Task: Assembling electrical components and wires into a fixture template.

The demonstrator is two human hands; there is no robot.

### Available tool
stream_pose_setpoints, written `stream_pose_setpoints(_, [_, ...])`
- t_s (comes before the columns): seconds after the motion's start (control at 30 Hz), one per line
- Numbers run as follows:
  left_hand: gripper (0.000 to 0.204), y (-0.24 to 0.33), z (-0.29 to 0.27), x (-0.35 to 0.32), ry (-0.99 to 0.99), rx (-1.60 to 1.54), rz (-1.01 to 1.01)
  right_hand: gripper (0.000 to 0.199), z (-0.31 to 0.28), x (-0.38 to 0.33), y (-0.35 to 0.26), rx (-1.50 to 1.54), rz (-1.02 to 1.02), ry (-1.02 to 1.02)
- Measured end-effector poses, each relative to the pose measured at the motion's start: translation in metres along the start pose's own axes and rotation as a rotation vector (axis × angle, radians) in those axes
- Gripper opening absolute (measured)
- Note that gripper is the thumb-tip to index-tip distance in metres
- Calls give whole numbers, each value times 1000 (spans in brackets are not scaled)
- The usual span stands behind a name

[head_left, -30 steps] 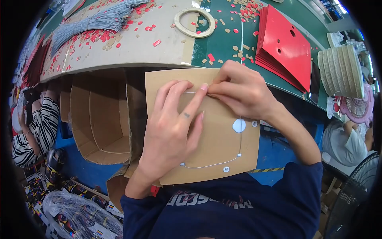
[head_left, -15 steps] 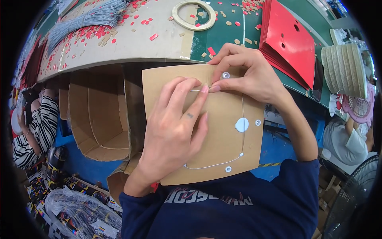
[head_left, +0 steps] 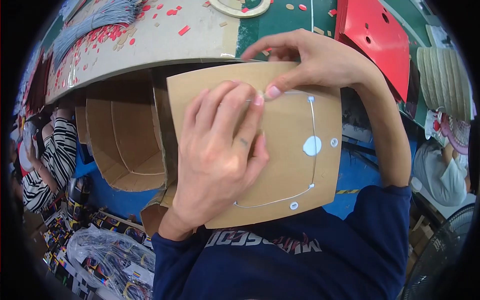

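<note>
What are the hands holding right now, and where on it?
Both hands pinch the thin white cord near the brown card's top edge.

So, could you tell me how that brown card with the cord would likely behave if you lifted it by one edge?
The card looks thin and flat, so it is probably light and would flex somewhat rather than stay rigid. The left hand is spread across it, which suggests it needs steadying. The white cord threaded through its holes is likely floppy and could snag.
</note>
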State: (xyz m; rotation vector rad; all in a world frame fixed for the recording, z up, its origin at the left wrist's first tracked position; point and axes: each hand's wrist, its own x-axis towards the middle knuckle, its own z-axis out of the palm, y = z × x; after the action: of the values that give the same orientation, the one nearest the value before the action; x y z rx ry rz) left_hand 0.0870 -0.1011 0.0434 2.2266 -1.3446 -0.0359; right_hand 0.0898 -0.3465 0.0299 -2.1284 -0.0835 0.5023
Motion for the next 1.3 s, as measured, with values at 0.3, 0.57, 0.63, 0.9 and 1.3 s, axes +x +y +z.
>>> stream_pose_setpoints(0.3, [51,4,1,-10,-38,20,49,59,24,-45,14,-65,-115,296])
stream_pose_setpoints(0.57, [50,5,-7,-21,82,-22,-54,37,103,-150,74,423,235,668])
stream_pose_setpoints(0.63, [48,4,0,-20,84,-14,-34,43,154,-140,67,127,267,516])
stream_pose_setpoints(0.9, [44,11,0,-28,79,36,18,44,161,-151,59,30,164,842])
stream_pose_setpoints(1.3, [27,11,-104,159,592,-697,104,46,125,-241,51,-162,180,1258])
